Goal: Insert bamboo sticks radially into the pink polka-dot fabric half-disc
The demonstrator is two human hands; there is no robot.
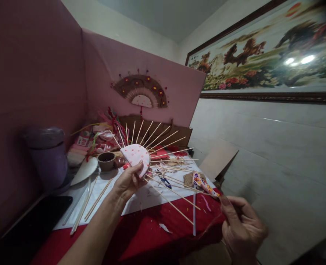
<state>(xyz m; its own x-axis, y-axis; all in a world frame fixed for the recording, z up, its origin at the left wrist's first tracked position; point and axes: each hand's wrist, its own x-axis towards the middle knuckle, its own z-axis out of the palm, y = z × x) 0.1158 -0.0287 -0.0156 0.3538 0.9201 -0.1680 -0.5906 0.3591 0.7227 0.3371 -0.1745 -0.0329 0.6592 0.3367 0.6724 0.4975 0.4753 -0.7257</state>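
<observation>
My left hand grips a half-round fan base covered in white-pink fabric with pinkish red dots, thumb on its face. Several thin wooden sticks fan out from its curved edge. My right hand is at the lower right, thumb and forefinger pinched at the far end of one of these sticks. A faint thread seems to hang below those fingers; I cannot tell where it is fastened. Behind the sticks lie blue-handled scissors and a strip of flowered fabric on the table.
A finished fan hangs on the pink board. At left are a purple lidded bin, a black flat device, a white half-disc, glue sticks and a brown cup. A red cloth covers the table front.
</observation>
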